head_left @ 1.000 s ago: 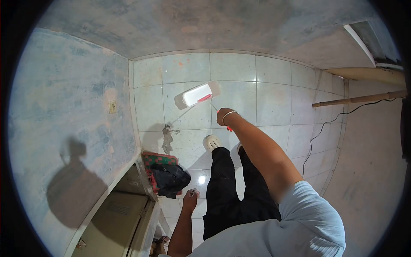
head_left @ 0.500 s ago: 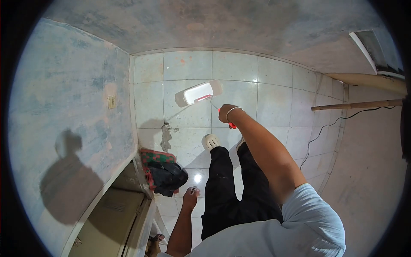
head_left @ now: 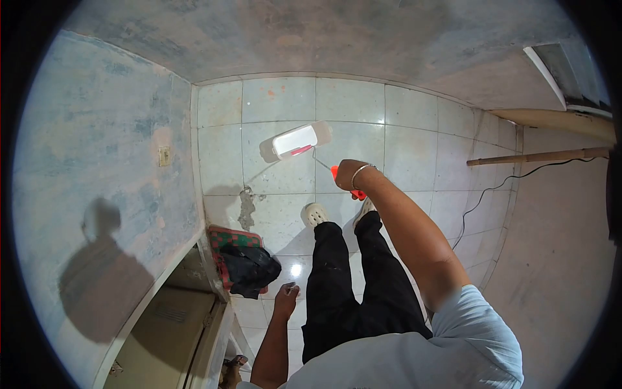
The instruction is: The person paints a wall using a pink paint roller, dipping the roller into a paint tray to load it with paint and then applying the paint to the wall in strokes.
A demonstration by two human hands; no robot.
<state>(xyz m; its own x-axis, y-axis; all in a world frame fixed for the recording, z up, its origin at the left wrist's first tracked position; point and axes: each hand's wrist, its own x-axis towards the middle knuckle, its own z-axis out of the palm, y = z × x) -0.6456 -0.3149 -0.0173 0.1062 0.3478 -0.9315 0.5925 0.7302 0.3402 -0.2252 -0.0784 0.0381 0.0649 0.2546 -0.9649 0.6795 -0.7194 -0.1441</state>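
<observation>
My right hand [head_left: 352, 176] is wrapped round the red handle of a paint roller [head_left: 322, 162], whose thin metal rod reaches forward to the tray. The pinkish-red roller head [head_left: 301, 150] lies along the near edge of a white rectangular paint tray [head_left: 293, 141] on the floor. Low beside my left leg hangs my left hand [head_left: 286, 300], its fingers curled closed. Whether something small is between those fingers I cannot make out. A pale perforated clog [head_left: 316, 214] shows on my left foot.
A black cloth [head_left: 251, 267] lies on a red and green mat [head_left: 217, 242] beside a doorway at left. A bamboo pole [head_left: 534, 157] and a black cable [head_left: 483, 201] are at right. Patchy painted walls [head_left: 97, 117] enclose the tiled floor [head_left: 414, 155].
My right hand has drawn slightly back and right with the paint roller. The roller head stays at the tray's near edge. My left hand remains low at my side.
</observation>
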